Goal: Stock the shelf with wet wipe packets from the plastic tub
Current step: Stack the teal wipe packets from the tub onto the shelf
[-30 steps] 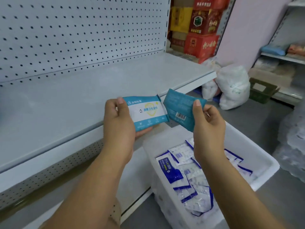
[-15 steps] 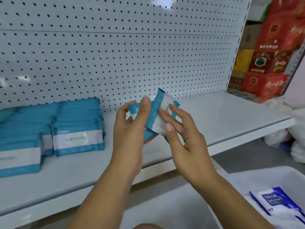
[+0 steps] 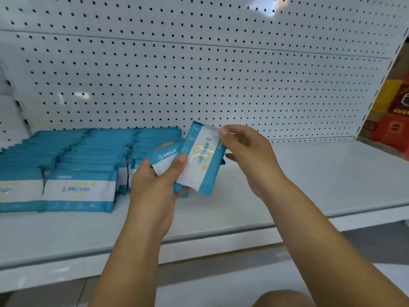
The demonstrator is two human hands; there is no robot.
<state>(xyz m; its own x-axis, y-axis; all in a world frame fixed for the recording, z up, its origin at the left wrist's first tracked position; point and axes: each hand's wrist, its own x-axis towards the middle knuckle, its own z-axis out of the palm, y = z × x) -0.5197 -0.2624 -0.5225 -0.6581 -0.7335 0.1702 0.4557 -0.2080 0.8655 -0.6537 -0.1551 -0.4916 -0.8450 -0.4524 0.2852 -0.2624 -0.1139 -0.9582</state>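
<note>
Two teal-and-white wet wipe packets are held above the white shelf (image 3: 309, 185). My left hand (image 3: 155, 187) grips the rear packet (image 3: 164, 161), its thumb lying against the front packet (image 3: 202, 160). That front packet stands on end, and my right hand (image 3: 247, 156) pinches its top corner between thumb and forefinger. Rows of the same packets (image 3: 79, 173) lie stacked on the shelf's left part, reaching back to the pegboard. The plastic tub is out of view.
A white pegboard back wall (image 3: 221, 74) rises behind the shelf. Red and yellow cartons (image 3: 394, 120) stand past the shelf's right end. The shelf's right half is bare white metal. A knee (image 3: 283, 299) shows at the bottom edge.
The view has swung left and up from the tub to the shelf and stacked packets. Both hands moved the two packets toward the stacks, and the right-hand packet now stands on end.
</note>
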